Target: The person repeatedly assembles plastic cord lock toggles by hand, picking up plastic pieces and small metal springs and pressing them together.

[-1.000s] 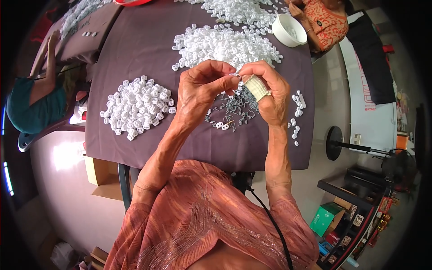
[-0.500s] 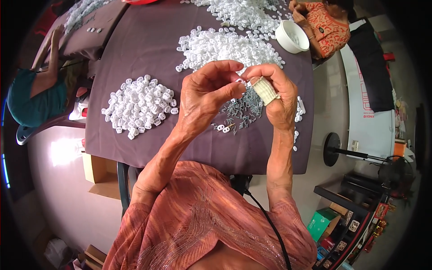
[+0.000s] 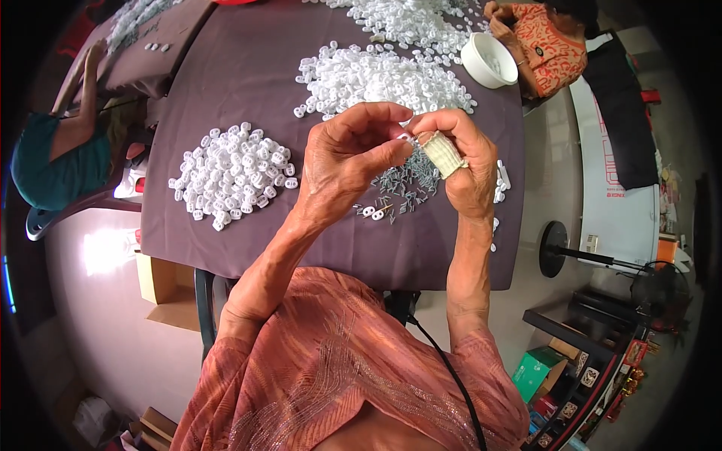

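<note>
My left hand (image 3: 335, 158) and my right hand (image 3: 474, 177) meet fingertip to fingertip over the table. Pinched between them is a small white plastic piece (image 3: 406, 137), mostly covered by the fingers. A cream ribbed wrap (image 3: 444, 155) covers one finger of my right hand. Under the hands lies a heap of tiny grey pins (image 3: 410, 180), and a couple of white two-holed plastic pieces (image 3: 374, 214) rest at its near edge. To the left is a pile of similar white pieces (image 3: 233, 177); a larger white pile (image 3: 376, 79) spreads beyond my hands.
A brown cloth covers the table (image 3: 316, 259). At the far right stands a white bowl (image 3: 470, 64), beside a co-worker in an orange patterned top (image 3: 553, 45). Another person in teal (image 3: 64, 161) sits at the left. More white pieces (image 3: 500, 184) line the right edge.
My left fingertips have shifted very slightly around the small white piece. Both hands stay in nearly the same place, and the piles look unchanged.
</note>
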{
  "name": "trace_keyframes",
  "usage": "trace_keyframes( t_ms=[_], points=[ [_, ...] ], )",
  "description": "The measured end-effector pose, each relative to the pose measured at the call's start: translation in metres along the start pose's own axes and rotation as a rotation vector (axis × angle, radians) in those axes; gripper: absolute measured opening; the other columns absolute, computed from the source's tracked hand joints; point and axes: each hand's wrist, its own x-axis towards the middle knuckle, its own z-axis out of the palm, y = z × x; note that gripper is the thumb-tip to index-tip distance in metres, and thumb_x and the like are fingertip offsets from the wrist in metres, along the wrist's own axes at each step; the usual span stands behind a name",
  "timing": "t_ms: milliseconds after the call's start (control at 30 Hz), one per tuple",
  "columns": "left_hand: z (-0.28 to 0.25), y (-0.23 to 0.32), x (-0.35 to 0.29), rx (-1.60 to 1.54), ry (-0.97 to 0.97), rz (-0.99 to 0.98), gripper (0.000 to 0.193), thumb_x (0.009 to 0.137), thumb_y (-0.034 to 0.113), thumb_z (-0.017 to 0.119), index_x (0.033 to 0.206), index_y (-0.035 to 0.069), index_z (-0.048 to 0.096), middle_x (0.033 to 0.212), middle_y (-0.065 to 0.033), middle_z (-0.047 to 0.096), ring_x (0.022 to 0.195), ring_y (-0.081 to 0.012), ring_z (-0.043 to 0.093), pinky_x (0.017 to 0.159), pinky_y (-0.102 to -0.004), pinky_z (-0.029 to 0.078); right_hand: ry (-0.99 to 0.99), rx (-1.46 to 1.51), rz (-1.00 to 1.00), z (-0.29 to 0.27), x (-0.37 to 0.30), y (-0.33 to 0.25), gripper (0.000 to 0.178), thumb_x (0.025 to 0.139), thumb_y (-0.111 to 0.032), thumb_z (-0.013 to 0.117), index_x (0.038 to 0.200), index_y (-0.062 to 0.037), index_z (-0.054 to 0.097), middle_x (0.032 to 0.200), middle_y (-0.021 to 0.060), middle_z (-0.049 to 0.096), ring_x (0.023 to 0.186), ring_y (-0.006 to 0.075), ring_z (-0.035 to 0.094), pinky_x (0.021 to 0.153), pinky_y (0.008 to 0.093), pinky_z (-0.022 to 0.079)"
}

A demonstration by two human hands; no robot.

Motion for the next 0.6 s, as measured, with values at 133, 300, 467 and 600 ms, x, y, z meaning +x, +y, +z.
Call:
trace_keyframes(
  t_ms=[133,300,467,600],
  points=[
    [0.000,-0.001,0.000,0.005,-0.009,0.002,0.028,0.073,-0.003,0.063,0.100,-0.002,0.057,0.080,-0.0038,0.060,0.071,-0.0091,0.057,0.065,-0.0213,0.047,-0.006,-0.003,0.001,0.000,0.000,0.001,0.016,0.073,0.002,0.045,0.085,0.0003,0.055,0.085,0.0067,0.059,0.078,0.0090,0.053,0.071,0.0209,0.042],
    [0.000,0.000,0.000,0.001,-0.007,-0.014,0.030,0.071,-0.003,0.064,0.100,-0.004,0.057,0.080,-0.0050,0.060,0.072,-0.0113,0.058,0.066,-0.0230,0.049,-0.026,-0.034,-0.027,-0.003,0.000,0.002,0.012,0.075,0.000,0.048,0.085,0.0002,0.056,0.083,0.0053,0.059,0.075,0.0079,0.053,0.067,0.0196,0.042],
    [0.000,-0.001,0.000,-0.032,0.010,-0.026,0.028,0.071,-0.004,0.064,0.099,-0.003,0.058,0.078,-0.0053,0.060,0.070,-0.0116,0.059,0.066,-0.0231,0.049,-0.042,-0.105,-0.033,-0.003,0.001,-0.003,0.011,0.075,0.000,0.049,0.084,-0.0003,0.056,0.078,0.0040,0.059,0.070,0.0071,0.054,0.063,0.0193,0.042],
    [-0.005,-0.003,0.007,0.037,0.044,-0.001,0.022,0.074,0.000,0.063,0.095,-0.005,0.058,0.080,-0.0066,0.061,0.072,-0.0114,0.059,0.067,-0.0229,0.049,-0.056,-0.214,-0.081,0.001,0.010,0.003,0.013,0.073,0.001,0.050,0.084,-0.0005,0.057,0.077,0.0039,0.059,0.067,0.0073,0.053,0.060,0.0195,0.041]
  ],
)
